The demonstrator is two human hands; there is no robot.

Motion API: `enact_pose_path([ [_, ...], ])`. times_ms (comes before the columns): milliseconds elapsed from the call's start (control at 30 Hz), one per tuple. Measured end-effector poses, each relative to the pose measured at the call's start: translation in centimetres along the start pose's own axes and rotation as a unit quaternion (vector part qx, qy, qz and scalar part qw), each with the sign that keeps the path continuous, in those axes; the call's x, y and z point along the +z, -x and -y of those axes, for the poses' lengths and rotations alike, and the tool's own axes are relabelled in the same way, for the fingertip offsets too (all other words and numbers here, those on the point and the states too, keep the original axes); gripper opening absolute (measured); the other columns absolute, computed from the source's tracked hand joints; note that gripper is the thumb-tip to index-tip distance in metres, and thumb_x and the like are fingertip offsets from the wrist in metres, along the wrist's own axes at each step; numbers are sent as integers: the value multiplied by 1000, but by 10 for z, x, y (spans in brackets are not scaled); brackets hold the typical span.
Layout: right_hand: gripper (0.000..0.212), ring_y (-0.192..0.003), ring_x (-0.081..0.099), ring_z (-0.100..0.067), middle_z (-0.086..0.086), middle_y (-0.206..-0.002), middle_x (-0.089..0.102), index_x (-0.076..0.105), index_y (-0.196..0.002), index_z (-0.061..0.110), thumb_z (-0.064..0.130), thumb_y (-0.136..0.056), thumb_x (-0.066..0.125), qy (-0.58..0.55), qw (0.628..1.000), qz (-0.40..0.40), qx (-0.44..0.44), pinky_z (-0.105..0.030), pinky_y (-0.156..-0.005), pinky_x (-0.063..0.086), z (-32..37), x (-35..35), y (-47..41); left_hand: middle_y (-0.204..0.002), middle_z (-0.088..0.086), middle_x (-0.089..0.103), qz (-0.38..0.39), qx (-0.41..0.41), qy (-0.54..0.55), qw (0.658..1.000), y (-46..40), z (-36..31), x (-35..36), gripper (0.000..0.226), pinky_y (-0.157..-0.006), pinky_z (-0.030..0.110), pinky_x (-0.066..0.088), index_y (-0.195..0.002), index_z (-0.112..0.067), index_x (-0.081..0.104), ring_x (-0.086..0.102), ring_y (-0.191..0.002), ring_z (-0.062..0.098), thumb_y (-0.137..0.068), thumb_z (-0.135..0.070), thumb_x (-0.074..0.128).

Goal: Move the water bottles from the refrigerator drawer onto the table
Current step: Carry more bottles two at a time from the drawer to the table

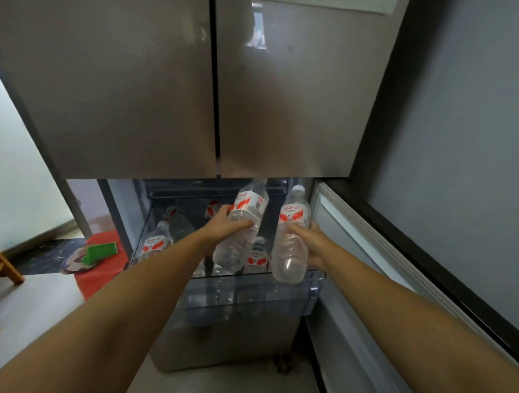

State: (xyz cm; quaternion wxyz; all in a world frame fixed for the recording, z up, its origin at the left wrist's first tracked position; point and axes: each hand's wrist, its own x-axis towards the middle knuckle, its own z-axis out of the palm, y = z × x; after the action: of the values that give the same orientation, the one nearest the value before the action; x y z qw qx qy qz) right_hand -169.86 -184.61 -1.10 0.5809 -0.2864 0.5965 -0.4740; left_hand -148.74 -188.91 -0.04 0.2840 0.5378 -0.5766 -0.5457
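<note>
The refrigerator drawer (pixel 243 301) stands pulled out below the closed steel doors. My left hand (pixel 225 221) grips a clear water bottle (pixel 245 222) with a red-and-white label, held tilted above the drawer. My right hand (pixel 312 242) grips a second water bottle (pixel 292 241), nearly upright, at the drawer's right front corner. Several more bottles lie inside the drawer, one at the left (pixel 156 242) and one between the two held bottles (pixel 257 255). No table is in view.
The closed refrigerator doors (pixel 215 86) hang overhead. An open lower door panel (pixel 368 259) runs along the right beside a grey wall. On the floor at left lie a red mat (pixel 103 267) with a green object (pixel 100 251) and a wooden chair leg (pixel 3 263).
</note>
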Motion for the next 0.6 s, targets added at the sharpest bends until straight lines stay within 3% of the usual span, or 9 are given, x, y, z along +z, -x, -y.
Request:
enact_pose_path([
  [133,72,-95,69,-38,-18,-111,68,50,-126,13,28,-66,85,-59,998,-1,-32,-60,-85,53,-6,-3,19,-118,11,55,45,-13,67,997,19,-3,18,65,-94,52,51,-137,-16,34,61,-105,31,-84,-30,69],
  [200,63,-95,70,-36,-17,-106,71,57,-121,12,32,-67,84,-51,998,-10,-42,-58,-88,53,-10,-2,32,-110,14,64,85,-34,131,987,27,2,30,59,-92,53,51,-129,-9,45,65,-98,32,-81,-31,72],
  [300,47,-91,70,-30,-11,-100,72,59,-119,14,24,-77,77,-14,994,-63,-82,-50,-84,56,-21,-9,49,-114,18,67,132,-54,179,973,30,9,43,76,-94,57,49,-128,-10,52,66,-102,36,-65,-40,83],
  [433,58,-92,62,-13,5,-107,62,44,-127,28,32,-78,76,115,972,-150,-142,-27,-70,51,-39,-19,77,-114,12,66,131,-22,72,989,26,16,58,80,-84,53,56,-127,-17,50,69,-98,31,-62,-49,83],
  [600,74,-99,59,-17,0,-119,59,36,-135,21,38,-76,78,201,934,-270,-118,-29,-78,51,-82,-28,117,-109,9,64,126,52,-38,990,40,25,73,53,-77,38,58,-121,-14,47,67,-90,24,-79,-33,74],
])
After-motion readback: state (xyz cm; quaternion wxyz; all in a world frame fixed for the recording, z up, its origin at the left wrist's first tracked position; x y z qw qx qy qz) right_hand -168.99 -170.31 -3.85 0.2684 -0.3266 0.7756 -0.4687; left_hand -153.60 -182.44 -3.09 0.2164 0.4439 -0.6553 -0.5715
